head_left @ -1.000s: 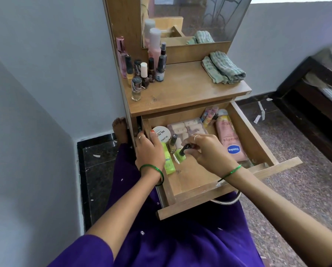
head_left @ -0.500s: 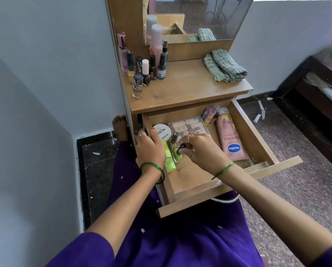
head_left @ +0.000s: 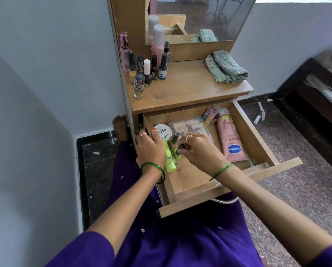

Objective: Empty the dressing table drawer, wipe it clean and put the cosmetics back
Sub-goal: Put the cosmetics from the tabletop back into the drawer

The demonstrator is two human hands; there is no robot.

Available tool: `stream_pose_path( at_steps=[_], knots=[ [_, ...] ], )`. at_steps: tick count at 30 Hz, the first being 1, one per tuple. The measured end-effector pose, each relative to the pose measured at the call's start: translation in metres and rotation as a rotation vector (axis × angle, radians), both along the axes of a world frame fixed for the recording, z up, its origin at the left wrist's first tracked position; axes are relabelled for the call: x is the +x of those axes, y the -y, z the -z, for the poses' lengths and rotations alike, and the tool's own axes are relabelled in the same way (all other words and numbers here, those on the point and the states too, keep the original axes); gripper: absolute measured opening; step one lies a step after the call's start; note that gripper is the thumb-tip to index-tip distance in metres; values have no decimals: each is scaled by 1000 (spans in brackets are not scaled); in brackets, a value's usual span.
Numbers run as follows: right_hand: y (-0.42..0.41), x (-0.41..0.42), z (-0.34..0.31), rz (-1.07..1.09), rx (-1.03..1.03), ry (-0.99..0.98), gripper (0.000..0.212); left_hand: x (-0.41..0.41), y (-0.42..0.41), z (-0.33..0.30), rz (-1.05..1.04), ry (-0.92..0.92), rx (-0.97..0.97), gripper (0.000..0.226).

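The wooden drawer [head_left: 228,191] stands pulled out under the dressing table top. My right hand [head_left: 198,151] pinches the black cap of a green nail polish bottle [head_left: 177,155], upright on the drawer floor beside another small bottle [head_left: 174,138]. My left hand [head_left: 149,149] grips the drawer's left wall, fingers curled over its edge. Inside lie a white round tin [head_left: 162,132], a lime green tube [head_left: 170,162], a clear box of pale rolls [head_left: 190,126], a pink Vaseline tube [head_left: 229,139] and several small sticks [head_left: 211,113].
Several bottles [head_left: 147,68] stand at the back left of the table top [head_left: 190,89]. A folded green checked cloth [head_left: 226,67] lies at its right, below the mirror [head_left: 200,18]. A wall closes in on the left; a dark bed frame [head_left: 315,101] is at the right.
My right hand carried the green nail polish bottle leftward and set it upright next to the other small bottle. My left hand stayed on the drawer wall.
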State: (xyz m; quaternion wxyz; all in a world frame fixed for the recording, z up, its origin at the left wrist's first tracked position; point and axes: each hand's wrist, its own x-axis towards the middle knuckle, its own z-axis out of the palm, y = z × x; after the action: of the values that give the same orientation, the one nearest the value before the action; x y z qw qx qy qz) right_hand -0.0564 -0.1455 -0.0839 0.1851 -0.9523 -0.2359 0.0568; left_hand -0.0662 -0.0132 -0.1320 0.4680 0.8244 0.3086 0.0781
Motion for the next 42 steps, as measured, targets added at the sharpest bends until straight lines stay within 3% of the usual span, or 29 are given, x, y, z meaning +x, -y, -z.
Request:
stream_pose_path(
  at_steps=[8, 14, 22, 30, 42],
  knots=[
    [-1, -4, 0, 3, 34, -11, 17, -1, 0, -1, 5, 11, 4, 39],
    [5, 1, -21, 4, -57, -12, 33, -2, 1, 2, 11, 44, -1, 39],
    [-14, 47, -99, 8, 67, 146, 18, -1, 1, -2, 13, -3, -3, 45],
    [-90, 105, -145, -158, 112, 328, 27, -2, 1, -3, 9, -15, -2, 45],
    [-142, 151, -129, -123, -240, 358, 29, -2, 0, -5, 31, -41, 23, 45]
  ],
)
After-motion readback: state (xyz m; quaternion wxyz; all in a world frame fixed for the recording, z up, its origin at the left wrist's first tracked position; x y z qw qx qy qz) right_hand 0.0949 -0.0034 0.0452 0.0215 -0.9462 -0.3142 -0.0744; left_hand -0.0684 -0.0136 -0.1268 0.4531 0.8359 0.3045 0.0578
